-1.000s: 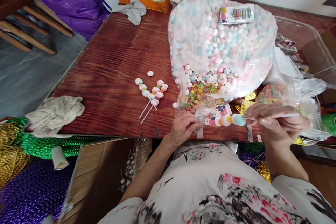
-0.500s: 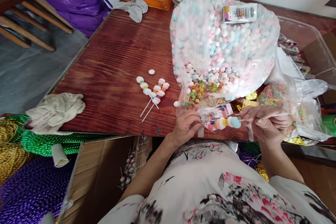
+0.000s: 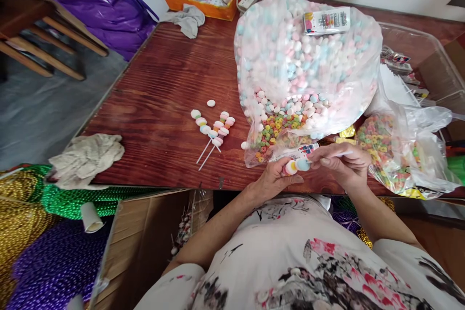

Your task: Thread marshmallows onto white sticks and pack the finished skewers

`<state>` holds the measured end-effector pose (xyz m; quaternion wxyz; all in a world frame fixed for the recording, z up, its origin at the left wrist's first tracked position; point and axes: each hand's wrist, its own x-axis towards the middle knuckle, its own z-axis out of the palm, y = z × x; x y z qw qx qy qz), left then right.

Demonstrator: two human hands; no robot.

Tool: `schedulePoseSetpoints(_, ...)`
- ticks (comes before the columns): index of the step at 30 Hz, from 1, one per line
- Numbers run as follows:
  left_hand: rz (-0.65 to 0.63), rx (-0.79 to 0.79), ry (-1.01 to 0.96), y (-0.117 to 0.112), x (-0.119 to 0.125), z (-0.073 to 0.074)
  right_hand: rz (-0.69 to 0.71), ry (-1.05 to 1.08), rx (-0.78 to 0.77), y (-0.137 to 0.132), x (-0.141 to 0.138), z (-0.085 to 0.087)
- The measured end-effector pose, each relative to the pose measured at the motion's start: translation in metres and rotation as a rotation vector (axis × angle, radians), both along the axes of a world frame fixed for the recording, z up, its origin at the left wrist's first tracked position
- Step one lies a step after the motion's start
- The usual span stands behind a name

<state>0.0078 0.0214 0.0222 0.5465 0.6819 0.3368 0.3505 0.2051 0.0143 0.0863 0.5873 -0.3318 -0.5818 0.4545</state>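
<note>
My left hand is closed around a candy skewer, whose white, yellow and light blue pieces show past the fingers. My right hand pinches the white stick just beyond the blue candy; the stick's end pokes out between the fingers. Behind both hands lies a large clear bag of pastel candies, with small ring candies at its mouth. Several finished-looking candy skewers rest crossed on the table to the left, near a loose white candy.
A smaller bag of ring candies lies at right beside a clear plastic bin. An orange box and a grey cloth sit at the back. A crumpled cloth hangs over the left edge, above coloured bead strands.
My right hand has moved left along the stick, closer to my left hand. My left hand now wraps further over the candies, with fewer showing.
</note>
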Motion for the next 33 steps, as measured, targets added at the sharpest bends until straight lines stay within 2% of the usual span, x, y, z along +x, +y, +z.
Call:
schedulePoseSetpoints(4, 0.049, 0.037, 0.076, 0.002, 0.002, -0.002, -0.120, 0.039, -0.134, 0.010, -0.008, 0.006)
schedulePoseSetpoints(8, 0.162, 0.157, 0.251, 0.004, -0.002, -0.005, -0.198, 0.002, -0.157, 0.015, -0.008, 0.006)
schedulePoseSetpoints(11, 0.213, 0.221, 0.302, 0.005, -0.005, -0.004, -0.210, -0.054, -0.143, 0.015, -0.007, -0.001)
schedulePoseSetpoints(16, 0.158, 0.268, 0.306, 0.005, -0.004, -0.001, -0.197, -0.107, -0.138, 0.011, -0.018, -0.017)
schedulePoseSetpoints(21, 0.059, 0.113, 0.196, 0.004, -0.003, 0.006, -0.090, -0.072, -0.128, 0.018, -0.031, -0.018)
schedulePoseSetpoints(26, 0.132, -0.022, 0.202, 0.005, -0.017, 0.014, 0.111, 0.088, -0.198, 0.034, -0.025, -0.010)
schedulePoseSetpoints(29, 0.104, -0.153, 0.233, 0.006, -0.025, 0.010, 0.179, 0.118, -0.215, 0.040, -0.023, -0.013)
schedulePoseSetpoints(33, 0.041, -0.344, 0.141, 0.007, -0.029, 0.000, 0.284, 0.127, -0.239, 0.041, -0.026, -0.022)
